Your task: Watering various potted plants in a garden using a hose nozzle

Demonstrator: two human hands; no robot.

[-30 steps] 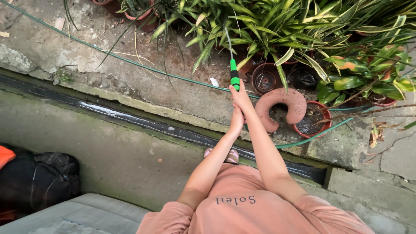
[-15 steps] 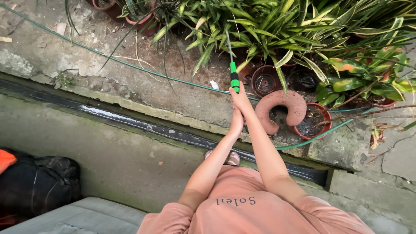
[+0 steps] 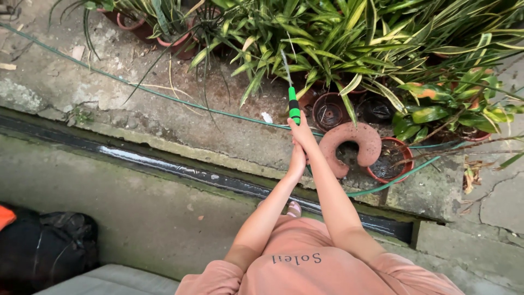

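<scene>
The green nozzle (image 3: 294, 106) is clasped by the right hand (image 3: 302, 133); its lower end is hidden. The left hand's (image 3: 297, 160) fingers cannot be made out.

Hose nozzle (image 3: 294, 107): glossy green and black plastic. Hose (image 3: 164, 94): smooth green rubbery plastic. Pots (image 3: 388, 159): matt terracotta clay, weathered. Curved piece (image 3: 349, 145): rough unglazed clay. Pavement (image 3: 164, 131): rough, cracked, mossy concrete. Gutter (image 3: 180, 170): wet, shiny. Shirt (image 3: 305, 267): matt cloth.
</scene>
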